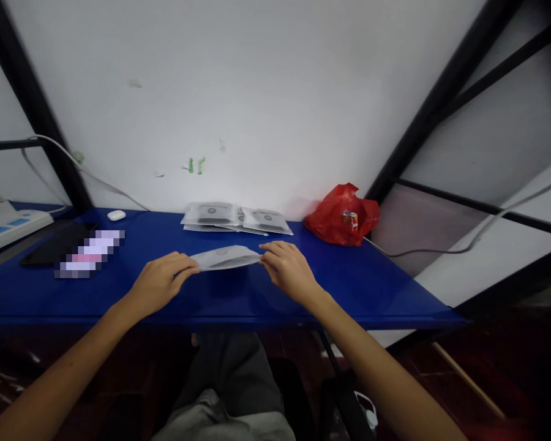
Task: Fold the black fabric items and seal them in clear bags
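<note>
A frosted plastic bag [227, 256] with a round dark print is stretched level between my two hands, above the blue table. My left hand [163, 278] pinches its left end between thumb and fingers. At the opposite end, my right hand [287, 269] grips the corner with closed fingers. The near edge of the bag gapes slightly, and whether anything lies inside cannot be made out. Just beyond it, a stack of similar frosted bags [211, 212] with dark contents rests near the wall, overlapping another bag [267, 219] on its right.
A crumpled red plastic bag [342, 214] sits at the back right, by a grey cable [422, 251]. On the left lie a white earphone case [116, 215], a dark tablet [57, 243], a pixelated item [89, 254] and a power strip [16, 229]. The blue table [362, 288] ends close to my lap.
</note>
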### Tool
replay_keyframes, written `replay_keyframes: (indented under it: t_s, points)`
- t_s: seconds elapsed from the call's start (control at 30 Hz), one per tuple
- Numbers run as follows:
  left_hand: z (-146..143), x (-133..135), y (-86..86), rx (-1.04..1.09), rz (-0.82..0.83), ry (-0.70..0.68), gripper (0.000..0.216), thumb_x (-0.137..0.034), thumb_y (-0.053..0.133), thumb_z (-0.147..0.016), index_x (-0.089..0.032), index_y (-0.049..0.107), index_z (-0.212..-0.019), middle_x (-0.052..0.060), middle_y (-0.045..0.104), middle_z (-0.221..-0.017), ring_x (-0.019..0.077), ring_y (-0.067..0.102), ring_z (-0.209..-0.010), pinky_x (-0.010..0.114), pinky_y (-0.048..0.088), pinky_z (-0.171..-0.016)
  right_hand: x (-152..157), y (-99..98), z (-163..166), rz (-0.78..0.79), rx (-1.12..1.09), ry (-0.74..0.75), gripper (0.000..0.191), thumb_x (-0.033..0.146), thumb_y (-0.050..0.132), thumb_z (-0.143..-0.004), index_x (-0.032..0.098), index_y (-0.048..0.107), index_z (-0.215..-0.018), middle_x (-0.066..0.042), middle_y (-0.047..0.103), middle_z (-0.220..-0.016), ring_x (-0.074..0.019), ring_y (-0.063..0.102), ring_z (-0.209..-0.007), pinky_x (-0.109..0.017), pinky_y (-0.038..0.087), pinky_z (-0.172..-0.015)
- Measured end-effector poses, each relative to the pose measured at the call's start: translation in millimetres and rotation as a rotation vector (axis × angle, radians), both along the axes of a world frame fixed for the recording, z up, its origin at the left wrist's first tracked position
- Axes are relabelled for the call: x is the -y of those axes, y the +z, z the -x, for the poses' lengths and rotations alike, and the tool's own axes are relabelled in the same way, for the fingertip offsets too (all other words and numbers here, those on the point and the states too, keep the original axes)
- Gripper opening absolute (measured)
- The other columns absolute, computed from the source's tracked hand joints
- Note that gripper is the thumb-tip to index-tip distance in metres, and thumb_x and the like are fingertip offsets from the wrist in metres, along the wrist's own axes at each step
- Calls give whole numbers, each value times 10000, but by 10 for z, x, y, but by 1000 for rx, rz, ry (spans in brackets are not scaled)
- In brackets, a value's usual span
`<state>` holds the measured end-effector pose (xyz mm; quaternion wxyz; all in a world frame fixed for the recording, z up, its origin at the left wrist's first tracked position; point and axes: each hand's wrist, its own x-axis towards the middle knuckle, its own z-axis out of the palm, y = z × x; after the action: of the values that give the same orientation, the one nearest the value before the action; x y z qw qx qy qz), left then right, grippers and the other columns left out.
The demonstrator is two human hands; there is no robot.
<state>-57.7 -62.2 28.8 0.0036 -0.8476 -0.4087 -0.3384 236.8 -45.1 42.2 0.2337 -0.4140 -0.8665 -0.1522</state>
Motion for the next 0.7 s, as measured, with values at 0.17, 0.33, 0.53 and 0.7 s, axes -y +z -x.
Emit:
replay_keyframes:
  t_s: [0.17, 0.33, 0.53, 0.7]
  points:
    - [-174, 127, 166, -40, 286, -167, 189, -372, 533, -881, -261, 682, -918, -32, 710, -868, 121, 650, -776, 224, 501, -716, -194, -210, -157, 175, -73, -122, 274, 98, 539, -821, 180, 660, -1053, -99, 646, -1171, -238, 590, -1072, -431, 481, -899]
    - [-501, -44, 164, -150, 140, -217, 265, -346, 483, -907, -275, 630, -1116, 25, 625, -1208, 187, 540, -1153, 364, 421, -985, -327, -379, -314, 202, -175, -166, 275, 170, 528, -849, 169, 638, -1101, -112, 656, -1145, -237, 592, -1085, -438, 472, -933]
    - [-782, -301, -28, -361, 209, -119, 420, -414, 556, -842, -290, 553, -1243, 92, 430, -1421, 296, 338, -1331, 474, 346, -1041, -403, -543, -391, 216, -235, -120, 232, 167, 507, -849, 179, 658, -1025, -98, 680, -1073, -213, 618, -1017, -419, 481, -916]
    - [-802, -295, -106, -404, 223, 28, 403, -406, 478, -880, -243, 532, -1245, 133, 441, -1392, 330, 366, -1297, 526, 359, -993, -399, -573, -393, 240, -235, -96, 202, 181, 499, -858, 172, 665, -974, -93, 689, -1036, -205, 624, -977, -400, 484, -901]
